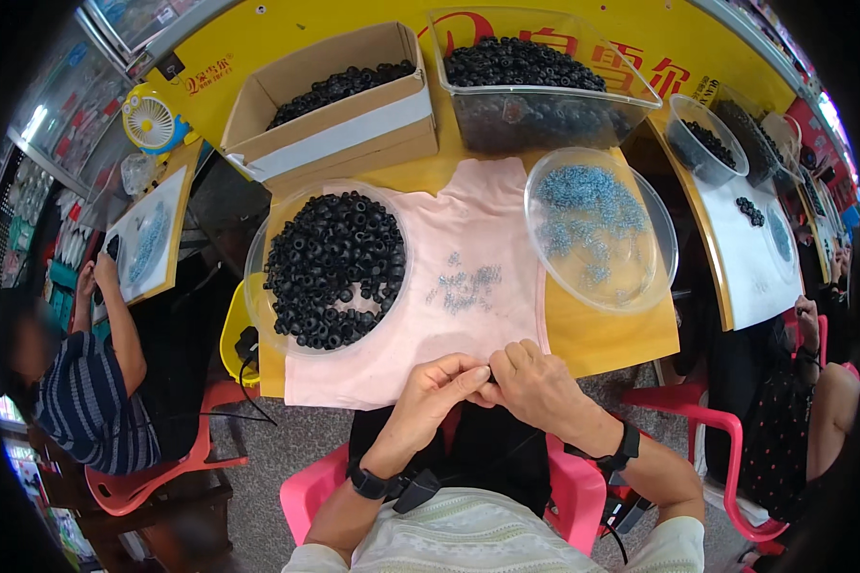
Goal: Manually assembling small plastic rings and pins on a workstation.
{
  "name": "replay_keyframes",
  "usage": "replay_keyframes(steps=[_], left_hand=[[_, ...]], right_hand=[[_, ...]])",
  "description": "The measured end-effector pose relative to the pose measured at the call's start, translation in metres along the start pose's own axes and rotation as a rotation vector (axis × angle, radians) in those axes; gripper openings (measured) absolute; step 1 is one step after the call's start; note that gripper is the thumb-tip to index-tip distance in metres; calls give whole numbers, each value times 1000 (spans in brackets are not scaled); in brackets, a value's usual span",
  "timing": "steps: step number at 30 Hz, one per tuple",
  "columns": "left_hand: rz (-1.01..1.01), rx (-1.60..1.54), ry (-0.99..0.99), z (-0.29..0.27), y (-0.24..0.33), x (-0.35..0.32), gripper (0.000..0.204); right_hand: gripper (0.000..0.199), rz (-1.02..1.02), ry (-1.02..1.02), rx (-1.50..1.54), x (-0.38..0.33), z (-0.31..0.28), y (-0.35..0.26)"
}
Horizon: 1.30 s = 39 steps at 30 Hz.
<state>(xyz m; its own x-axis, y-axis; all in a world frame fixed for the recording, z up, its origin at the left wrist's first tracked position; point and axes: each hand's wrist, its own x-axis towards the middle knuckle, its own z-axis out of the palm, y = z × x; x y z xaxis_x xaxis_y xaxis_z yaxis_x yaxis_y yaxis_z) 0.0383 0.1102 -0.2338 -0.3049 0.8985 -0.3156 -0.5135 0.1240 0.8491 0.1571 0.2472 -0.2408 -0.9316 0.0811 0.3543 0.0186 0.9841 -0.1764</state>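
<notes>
1. The left hand (428, 393) and the right hand (535, 384) meet at the near edge of the table, fingertips touching. The fingers of both hands are curled in tight and pinch together around a small dark piece (490, 379). It is too small and too hidden to tell what it is.
2. Both hands sit at about 6 o'clock on the pink cloth (492, 205) that covers the middle of the yellow table (621, 334).
3. At 12 o'clock from the hands, on the cloth, lies a little pile of small grey bits (463, 286).
4. At about 10 o'clock from the hands sits a round clear dish (256, 306) full of black rings (334, 269).
5. At about 1 o'clock sits another round clear dish (661, 258) holding many small grey pieces (588, 215).
6. Farther back, at 11 o'clock, a cardboard box (354, 134) holds more black rings.
7. At 12 o'clock, far back, a clear tub (545, 119) is heaped with black rings too.
8. Each wrist wears a black band (368, 482).
9. The person sits on a pink chair (311, 492).
10. Another person in a striped shirt (91, 406) works at 9 o'clock, and one more person (812, 401) sits at 3 o'clock.
</notes>
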Motion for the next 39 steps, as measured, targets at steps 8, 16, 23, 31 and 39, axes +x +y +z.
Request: replay_keyframes(steps=[8, 16, 23, 31, 39], left_hand=[[44, -17, 0, -9, -6, 5, 27], [187, -84, 113, -6, 11, -8, 38], [453, 41, 416, -35, 52, -41, 31], [436, 368, 754, -74, 83, -35, 14], [461, 1166, 579, -76, 82, -15, 21]], right_hand=[[28, 41, 48, 0, 12, 1, -4], [28, 112, 129, 90, 40, -30, 5], [29, 194, 441, -40, 124, -102, 52], [31, 548, 312, -29, 208, -113, 176], [26, 378, 296, 391, 186, -85, 139]])
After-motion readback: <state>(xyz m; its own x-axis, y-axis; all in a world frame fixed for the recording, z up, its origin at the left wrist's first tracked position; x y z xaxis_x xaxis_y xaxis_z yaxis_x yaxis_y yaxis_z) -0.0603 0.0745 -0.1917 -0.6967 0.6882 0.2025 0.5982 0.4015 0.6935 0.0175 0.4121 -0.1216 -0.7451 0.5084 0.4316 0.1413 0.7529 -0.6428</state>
